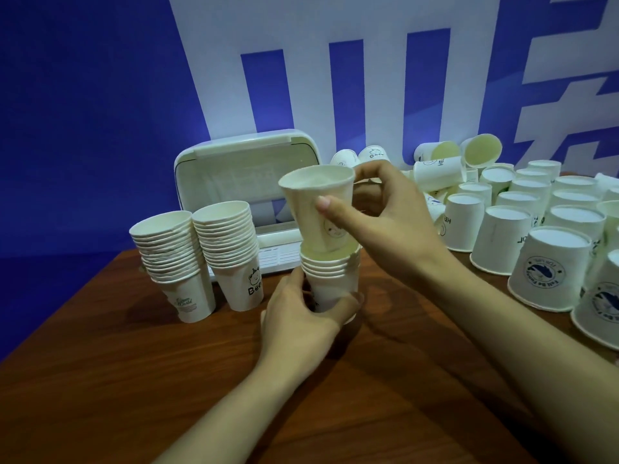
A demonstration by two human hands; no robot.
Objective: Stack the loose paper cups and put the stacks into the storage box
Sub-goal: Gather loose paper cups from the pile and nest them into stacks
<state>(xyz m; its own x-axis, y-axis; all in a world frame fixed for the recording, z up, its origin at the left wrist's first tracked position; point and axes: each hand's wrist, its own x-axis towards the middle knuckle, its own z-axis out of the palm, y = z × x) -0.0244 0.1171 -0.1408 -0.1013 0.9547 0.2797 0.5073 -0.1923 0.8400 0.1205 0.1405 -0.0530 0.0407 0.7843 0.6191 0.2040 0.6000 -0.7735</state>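
Note:
My left hand (303, 316) grips the base of a short stack of white paper cups (330, 279) standing on the wooden table. My right hand (385, 216) pinches a single white cup (311, 209) upright, its bottom partly sunk into the top of that stack. Two taller finished stacks stand to the left, one (174, 259) leaning and one (231, 252) printed with a bear. Behind them the white storage box (248, 155) sits with its lid raised.
Several loose cups (542, 262) stand upside down in rows on the right side of the table, with a few (438, 169) lying on their sides at the back. The brown table (134, 380) ends at a left edge. A blue and white wall rises behind.

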